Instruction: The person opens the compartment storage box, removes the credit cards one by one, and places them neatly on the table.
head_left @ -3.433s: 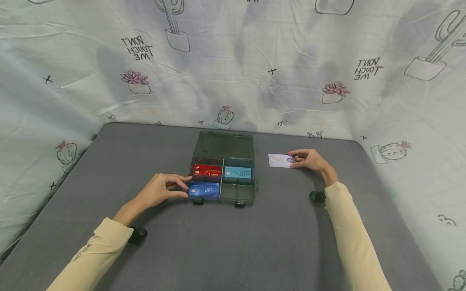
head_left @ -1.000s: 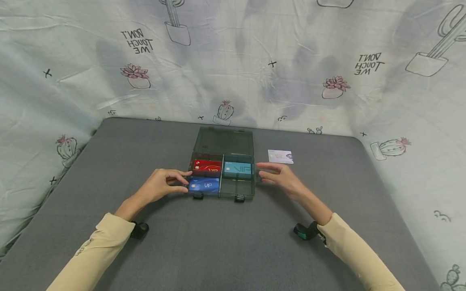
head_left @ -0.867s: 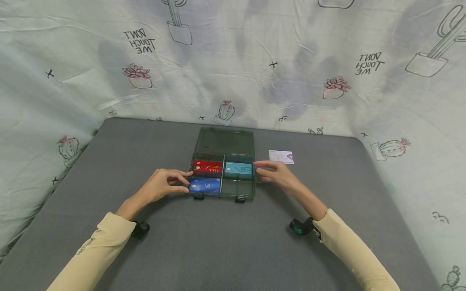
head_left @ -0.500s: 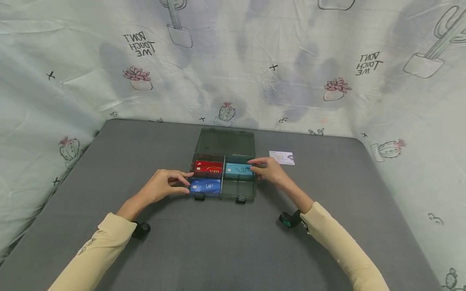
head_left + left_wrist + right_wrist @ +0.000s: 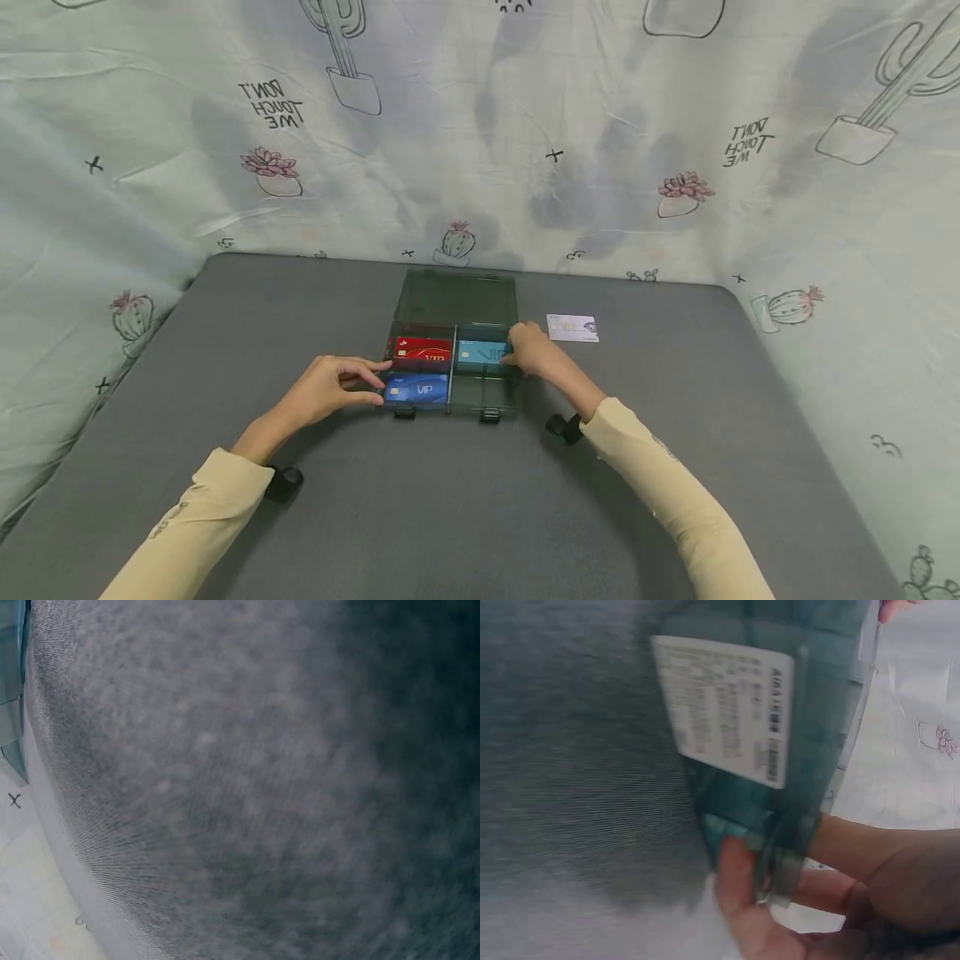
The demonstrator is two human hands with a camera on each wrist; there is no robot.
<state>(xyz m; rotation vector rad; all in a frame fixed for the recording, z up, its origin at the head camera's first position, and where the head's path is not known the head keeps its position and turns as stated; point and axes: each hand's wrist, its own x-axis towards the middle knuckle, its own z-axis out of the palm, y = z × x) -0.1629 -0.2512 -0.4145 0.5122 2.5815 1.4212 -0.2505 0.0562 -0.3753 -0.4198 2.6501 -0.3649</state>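
- Right hand (image 5: 534, 348): at 3 o'clock of the case, fingers bent in close over the right end of the teal VIP card (image 5: 480, 352). Can't tell if they're pinching it or just touching it or the side wall; the right wrist view is too blurry to settle it.
- Left hand (image 5: 326, 389): over at 9 o'clock, thumb and index spread apart with tips at the case's left wall. Looks more like steadying than gripping.
- So the step in hand, I'd say, is working on the teal card in its slot. IMO the next move calls for a good hold on that card's edge, with the left side kept steady.
- The case itself is a smoky see-through compartment box (image 5: 487, 407), lid (image 5: 457, 297) flipped back toward 12, latches (image 5: 490, 414) facing 6.
- What's inside: teal card at 2 o'clock, red VIP card (image 5: 422, 349) at 10, blue VIP card (image 5: 416, 389) at 8. No card that I can see in the 4 o'clock compartment (image 5: 471, 392).
- White VIP card (image 5: 572, 327) lies flat on the grey table (image 5: 420, 508), outside the case, just above 3 o'clock.
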